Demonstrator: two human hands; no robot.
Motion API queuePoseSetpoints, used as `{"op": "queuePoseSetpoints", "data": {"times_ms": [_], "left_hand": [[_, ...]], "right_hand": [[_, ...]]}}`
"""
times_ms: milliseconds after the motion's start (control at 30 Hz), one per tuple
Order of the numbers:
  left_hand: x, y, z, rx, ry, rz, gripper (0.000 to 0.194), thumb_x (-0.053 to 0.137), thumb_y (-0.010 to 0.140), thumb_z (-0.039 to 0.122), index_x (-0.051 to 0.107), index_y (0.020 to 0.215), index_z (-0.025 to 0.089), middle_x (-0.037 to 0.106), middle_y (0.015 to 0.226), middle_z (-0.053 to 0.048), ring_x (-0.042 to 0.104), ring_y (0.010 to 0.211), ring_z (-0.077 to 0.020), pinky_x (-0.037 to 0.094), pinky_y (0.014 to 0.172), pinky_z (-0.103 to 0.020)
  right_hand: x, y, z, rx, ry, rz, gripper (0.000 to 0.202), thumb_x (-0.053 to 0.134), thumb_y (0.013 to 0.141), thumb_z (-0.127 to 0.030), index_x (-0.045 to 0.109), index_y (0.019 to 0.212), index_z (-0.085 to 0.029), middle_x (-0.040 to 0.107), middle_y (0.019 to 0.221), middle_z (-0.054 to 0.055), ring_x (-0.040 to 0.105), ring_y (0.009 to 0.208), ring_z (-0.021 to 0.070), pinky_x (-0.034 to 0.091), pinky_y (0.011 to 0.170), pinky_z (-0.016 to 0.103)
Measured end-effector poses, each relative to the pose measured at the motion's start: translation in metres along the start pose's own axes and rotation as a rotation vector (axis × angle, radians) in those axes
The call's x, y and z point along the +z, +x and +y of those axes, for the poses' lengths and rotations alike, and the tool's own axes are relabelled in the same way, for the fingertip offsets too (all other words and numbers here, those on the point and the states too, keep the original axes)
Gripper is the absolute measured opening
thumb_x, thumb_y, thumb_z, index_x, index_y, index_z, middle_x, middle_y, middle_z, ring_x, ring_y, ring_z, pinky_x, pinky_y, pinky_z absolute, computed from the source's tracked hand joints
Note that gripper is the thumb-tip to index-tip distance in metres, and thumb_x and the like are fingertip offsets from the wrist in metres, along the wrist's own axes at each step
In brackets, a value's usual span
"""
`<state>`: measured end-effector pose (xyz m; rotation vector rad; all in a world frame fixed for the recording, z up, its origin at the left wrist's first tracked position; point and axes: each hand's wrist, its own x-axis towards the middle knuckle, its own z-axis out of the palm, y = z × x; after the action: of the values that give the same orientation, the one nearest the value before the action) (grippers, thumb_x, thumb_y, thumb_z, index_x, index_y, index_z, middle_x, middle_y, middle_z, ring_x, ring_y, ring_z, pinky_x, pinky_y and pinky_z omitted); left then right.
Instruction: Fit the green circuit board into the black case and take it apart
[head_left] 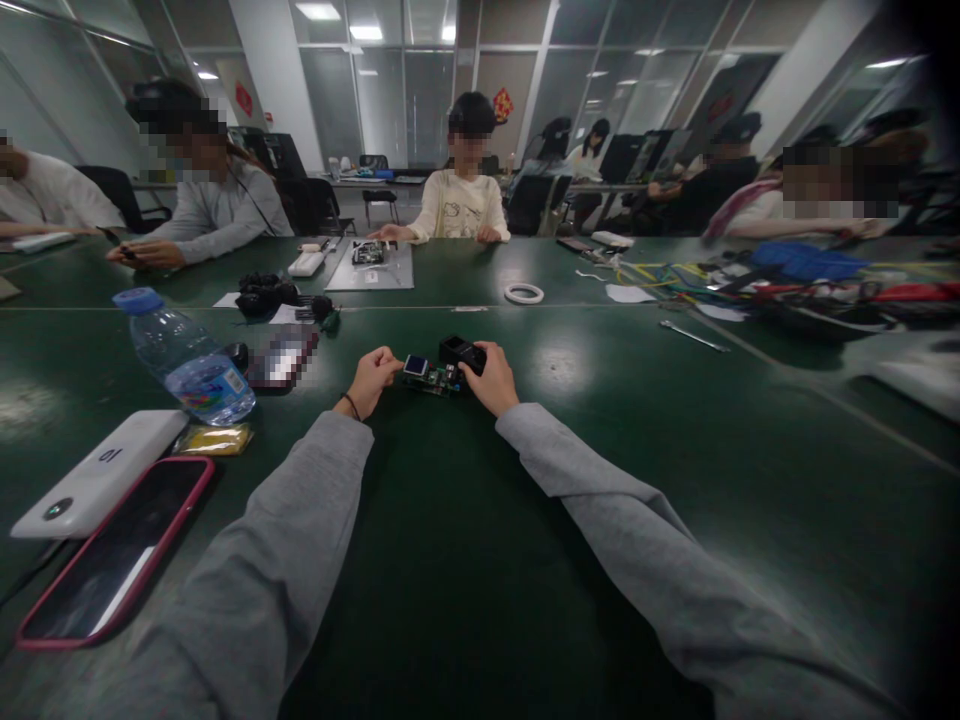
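Observation:
A small green circuit board (435,378) with a little screen (416,366) on its left end is at the middle of the green table. My left hand (372,381) has its fingers closed at the board's left end, by the screen. Behind the board's right end is a small black case (463,353). My right hand (491,378) is closed round the right side of this case, its thumb near the board. The two pieces lie close together; whether they are joined cannot be made out.
Left of my hands are a water bottle (195,365), a phone (283,360), a white power bank (105,470), a red-edged phone (120,550) and a yellow packet (214,440). Ahead lies a tape roll (523,293); cables (720,285) are at right. People sit opposite.

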<state>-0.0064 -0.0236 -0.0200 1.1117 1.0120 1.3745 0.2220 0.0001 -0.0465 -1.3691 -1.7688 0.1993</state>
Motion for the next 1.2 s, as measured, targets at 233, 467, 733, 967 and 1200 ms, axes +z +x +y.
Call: {"op": "queuePoseSetpoints", "data": {"times_ms": [233,467,733,967,1200], "left_hand": [[-0.0013,0.002,-0.0023,0.01,0.017,-0.014,0.037,0.066,0.062,0.014,0.029,0.061,0.019,0.032,0.051,0.009,0.026,0.04,-0.0018,0.015,0.039,-0.016],[-0.0027,0.004,-0.0049,0.029,0.02,-0.025,0.037,0.065,0.063,0.014,0.028,0.061,0.019,0.03,0.051,0.009,0.025,0.04,-0.0015,0.014,0.038,-0.016],[-0.0023,0.0026,-0.0035,0.02,0.022,-0.025,0.037,0.065,0.063,0.014,0.029,0.062,0.019,0.031,0.051,0.009,0.025,0.04,-0.0015,0.014,0.038,-0.017],[-0.003,0.0027,-0.0043,0.026,0.025,-0.03,0.036,0.064,0.063,0.013,0.029,0.062,0.019,0.031,0.052,0.009,0.025,0.041,-0.0015,0.014,0.038,-0.017],[-0.0021,0.0027,-0.0033,0.022,0.031,-0.022,0.037,0.065,0.063,0.014,0.028,0.061,0.019,0.032,0.052,0.009,0.025,0.041,-0.0015,0.014,0.038,-0.017]], "right_hand": [[0.0005,0.0003,-0.0004,-0.003,0.003,0.001,0.043,0.065,0.077,-0.03,0.048,0.115,-0.018,0.053,0.11,0.011,0.053,0.103,0.0267,0.045,0.087,0.044],[-0.0018,-0.0004,-0.0039,0.017,0.001,-0.008,0.042,0.065,0.078,-0.03,0.048,0.114,-0.018,0.052,0.112,0.012,0.053,0.104,0.0276,0.045,0.088,0.045],[0.0001,0.0001,-0.0009,0.002,0.007,0.0,0.043,0.065,0.077,-0.03,0.047,0.114,-0.018,0.053,0.111,0.012,0.053,0.104,0.0275,0.045,0.088,0.047],[0.0012,-0.0002,0.0012,-0.004,0.02,0.003,0.044,0.065,0.077,-0.03,0.047,0.115,-0.018,0.053,0.111,0.011,0.053,0.104,0.0273,0.045,0.089,0.048],[0.0015,0.0003,0.0013,-0.005,0.013,0.004,0.044,0.065,0.077,-0.031,0.047,0.115,-0.019,0.053,0.111,0.011,0.053,0.104,0.0275,0.046,0.088,0.047]]}}
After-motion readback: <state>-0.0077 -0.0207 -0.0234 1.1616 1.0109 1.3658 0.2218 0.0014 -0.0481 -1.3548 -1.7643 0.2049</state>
